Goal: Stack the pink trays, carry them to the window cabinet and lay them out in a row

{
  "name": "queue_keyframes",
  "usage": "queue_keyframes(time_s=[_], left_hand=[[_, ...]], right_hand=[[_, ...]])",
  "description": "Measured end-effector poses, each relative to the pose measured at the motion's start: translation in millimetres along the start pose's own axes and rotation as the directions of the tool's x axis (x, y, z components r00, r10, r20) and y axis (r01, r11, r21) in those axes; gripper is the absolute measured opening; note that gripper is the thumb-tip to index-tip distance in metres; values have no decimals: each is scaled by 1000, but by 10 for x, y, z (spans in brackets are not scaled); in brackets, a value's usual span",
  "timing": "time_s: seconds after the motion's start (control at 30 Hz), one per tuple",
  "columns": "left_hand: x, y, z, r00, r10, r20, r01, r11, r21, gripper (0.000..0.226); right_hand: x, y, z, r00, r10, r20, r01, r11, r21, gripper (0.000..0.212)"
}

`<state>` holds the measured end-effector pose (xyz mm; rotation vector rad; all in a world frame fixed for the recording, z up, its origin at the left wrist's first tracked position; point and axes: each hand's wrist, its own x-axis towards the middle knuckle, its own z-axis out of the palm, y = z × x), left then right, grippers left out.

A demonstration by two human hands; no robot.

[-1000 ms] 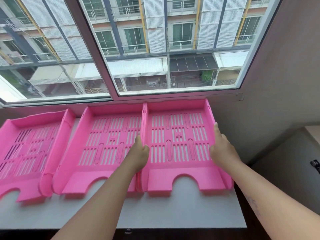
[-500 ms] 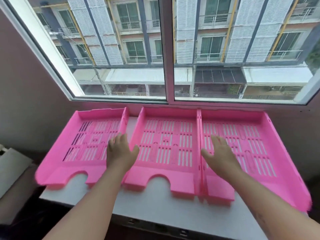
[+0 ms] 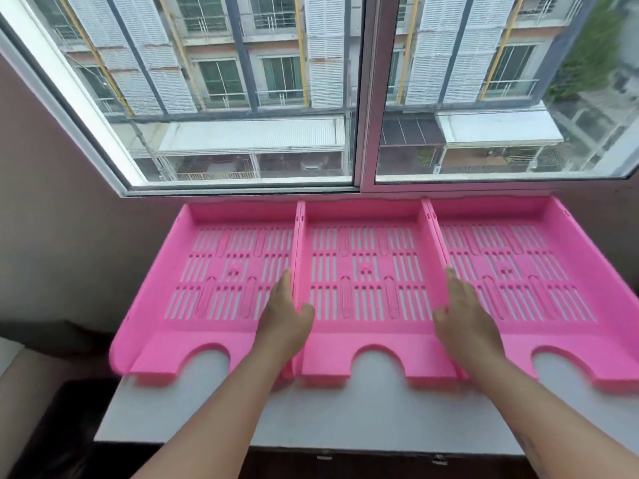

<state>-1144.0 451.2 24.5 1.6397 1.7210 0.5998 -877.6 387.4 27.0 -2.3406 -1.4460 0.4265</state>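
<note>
Three pink slotted trays lie side by side on the white cabinet top (image 3: pixel 345 416) under the window: the left tray (image 3: pixel 221 271), the middle tray (image 3: pixel 363 271) and the right tray (image 3: pixel 511 271). Their side walls touch and their cut-out fronts face me. My left hand (image 3: pixel 285 319) clasps the middle tray's left wall, thumb inside that tray and fingers over in the left tray. My right hand (image 3: pixel 463 316) clasps its right wall in the same way, fingers lying along the wall.
The window frame (image 3: pixel 366 98) rises directly behind the trays. A wall (image 3: pixel 52 236) closes the left side, with a dark object (image 3: pixel 52 337) low beside the cabinet. The trays' fronts sit short of the cabinet's front edge.
My hands left the right tray and now hold the middle one. The gap between the left and middle trays has closed, and the three fronts now line up.
</note>
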Motion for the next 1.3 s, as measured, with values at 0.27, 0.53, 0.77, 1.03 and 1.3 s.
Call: queue_keyframes(time_s=[0.27, 0.53, 0.77, 1.03, 1.3], left_hand=[[143, 21, -15, 991, -25, 131, 43, 990, -136, 73], [-248, 44, -11, 997, -20, -71, 17, 999, -39, 71], [-533, -78, 109, 987, 11, -163, -11, 1000, 6, 72], [-472, -199, 163, 991, -7, -136, 10, 1000, 21, 67], [-563, -141, -21, 998, 48, -43, -39, 984, 176, 81]], right_hand=[[14, -18, 38, 999, -16, -48, 18, 1000, 22, 68], [-137, -48, -128, 986, -45, -162, 72, 984, 161, 57], [-398, 187, -63, 990, -112, -92, 126, 978, 164, 64], [-445, 280, 118, 994, -92, -52, 102, 965, 243, 64], [-455, 296, -159, 987, -150, 61, 142, 982, 122, 76]])
